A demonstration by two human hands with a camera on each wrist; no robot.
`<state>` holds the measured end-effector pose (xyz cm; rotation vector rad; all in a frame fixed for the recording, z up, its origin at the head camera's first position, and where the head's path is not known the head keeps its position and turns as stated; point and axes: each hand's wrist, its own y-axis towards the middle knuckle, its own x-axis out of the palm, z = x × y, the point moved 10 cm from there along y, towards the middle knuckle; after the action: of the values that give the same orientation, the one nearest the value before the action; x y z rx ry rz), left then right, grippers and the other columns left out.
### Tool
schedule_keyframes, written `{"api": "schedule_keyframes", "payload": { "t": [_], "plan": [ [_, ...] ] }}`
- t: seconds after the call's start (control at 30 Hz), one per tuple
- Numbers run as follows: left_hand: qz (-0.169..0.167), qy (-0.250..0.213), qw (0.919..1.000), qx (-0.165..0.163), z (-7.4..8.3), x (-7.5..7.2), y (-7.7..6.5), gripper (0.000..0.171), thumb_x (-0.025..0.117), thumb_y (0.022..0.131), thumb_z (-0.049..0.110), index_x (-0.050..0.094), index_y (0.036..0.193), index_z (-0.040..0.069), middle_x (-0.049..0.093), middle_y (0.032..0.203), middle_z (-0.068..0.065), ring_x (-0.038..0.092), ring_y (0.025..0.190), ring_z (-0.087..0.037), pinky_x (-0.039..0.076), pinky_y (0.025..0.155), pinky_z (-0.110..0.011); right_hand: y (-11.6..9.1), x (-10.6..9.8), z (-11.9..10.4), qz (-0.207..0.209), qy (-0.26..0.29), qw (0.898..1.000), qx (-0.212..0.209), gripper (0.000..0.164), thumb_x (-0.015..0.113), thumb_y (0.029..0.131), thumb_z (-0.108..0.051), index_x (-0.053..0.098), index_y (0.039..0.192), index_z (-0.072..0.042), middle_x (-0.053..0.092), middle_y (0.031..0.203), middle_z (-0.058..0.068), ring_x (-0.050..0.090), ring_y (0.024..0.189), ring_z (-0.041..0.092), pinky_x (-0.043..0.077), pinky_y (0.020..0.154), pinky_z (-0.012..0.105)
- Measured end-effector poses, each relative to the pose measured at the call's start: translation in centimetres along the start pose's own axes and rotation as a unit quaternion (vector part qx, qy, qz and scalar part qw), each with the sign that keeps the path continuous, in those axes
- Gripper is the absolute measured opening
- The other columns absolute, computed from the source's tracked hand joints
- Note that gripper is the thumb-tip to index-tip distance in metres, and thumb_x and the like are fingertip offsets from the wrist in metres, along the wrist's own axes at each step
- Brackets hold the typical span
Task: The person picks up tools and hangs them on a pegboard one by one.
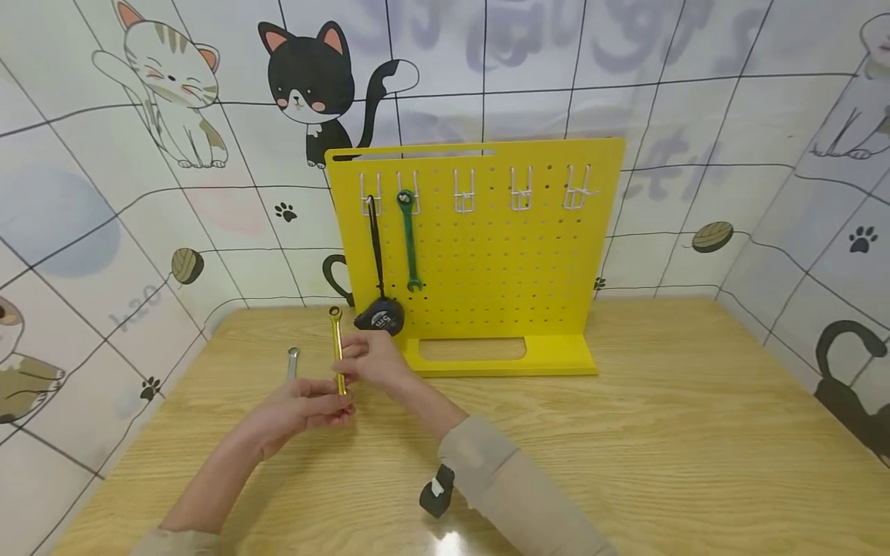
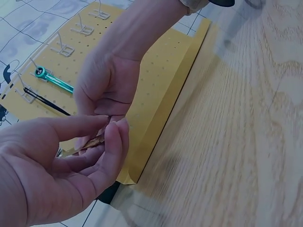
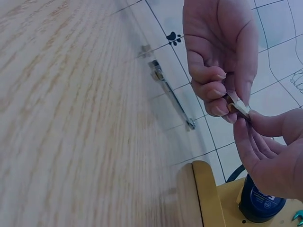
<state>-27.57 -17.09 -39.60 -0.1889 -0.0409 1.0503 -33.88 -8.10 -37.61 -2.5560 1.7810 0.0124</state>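
Observation:
Both hands hold a gold combination wrench (image 1: 337, 340), upright with its ring end at the top, left of the pegboard. My left hand (image 1: 302, 409) pinches its lower end between thumb and fingers. Higher up the shaft, my right hand (image 1: 378, 358) pinches it too. In the right wrist view only a short part of the gold wrench (image 3: 239, 107) shows between the fingers. A silver wrench (image 1: 292, 361) lies on the table beyond the left hand, which partly hides it.
A yellow pegboard (image 1: 487, 286) stands at the back with several white wire hooks. A black tape measure (image 1: 386, 317) and a green wrench (image 1: 409, 239) hang at its left. A small black device (image 1: 436, 494) shows beside the right sleeve, above the wooden table (image 1: 667, 448).

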Motion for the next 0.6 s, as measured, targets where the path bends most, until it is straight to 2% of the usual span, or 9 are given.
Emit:
{"api": "schedule_keyframes", "payload": {
  "t": [0.1, 0.27, 0.4, 0.6],
  "plan": [
    [0.016, 0.019, 0.9997, -0.005, 0.1, -0.2, 0.3, 0.028, 0.059, 0.103, 0.014, 0.062, 0.108, -0.014, 0.069, 0.096, -0.009, 0.067, 0.087, -0.013, 0.058, 0.084, -0.029, -0.3, -0.4, -0.7, 0.001, 0.002, 1.0, -0.014, 0.037, 0.074, 0.087, 0.007, 0.064, 0.122, 0.006, 0.072, 0.088, 0.011, 0.067, 0.065, 0.016, 0.061, 0.067, 0.032],
    [0.041, 0.042, 0.9982, 0.006, 0.6, -0.2, 0.7, 0.026, 0.061, 0.103, 0.017, 0.066, 0.1, -0.009, 0.067, 0.092, -0.007, 0.063, 0.082, -0.013, 0.056, 0.082, -0.03, -0.8, -1.0, -1.9, 0.007, -0.011, 0.999, -0.044, 0.04, 0.076, 0.087, 0.005, 0.066, 0.125, 0.0, 0.071, 0.088, 0.01, 0.069, 0.066, 0.018, 0.062, 0.068, 0.035],
    [0.074, 0.055, 0.9957, 0.013, 1.1, -0.4, 1.0, 0.027, 0.065, 0.1, 0.018, 0.067, 0.1, -0.009, 0.068, 0.091, -0.007, 0.063, 0.081, -0.015, 0.056, 0.083, -0.031, -1.0, -1.7, -3.0, 0.019, -0.01, 0.997, -0.072, 0.04, 0.076, 0.087, 0.004, 0.067, 0.125, -0.002, 0.07, 0.087, 0.008, 0.07, 0.066, 0.019, 0.062, 0.068, 0.035],
    [0.115, 0.07, 0.9899, 0.045, 2.5, -0.3, 1.9, 0.03, 0.069, 0.097, 0.016, 0.068, 0.103, -0.013, 0.071, 0.092, -0.012, 0.066, 0.081, -0.016, 0.058, 0.079, -0.031, -1.6, -3.1, -4.6, 0.043, 0.008, 0.992, -0.122, 0.032, 0.074, 0.088, 0.004, 0.069, 0.12, 0.0, 0.069, 0.086, 0.01, 0.069, 0.071, 0.018, 0.061, 0.07, 0.032]
  ]
}}
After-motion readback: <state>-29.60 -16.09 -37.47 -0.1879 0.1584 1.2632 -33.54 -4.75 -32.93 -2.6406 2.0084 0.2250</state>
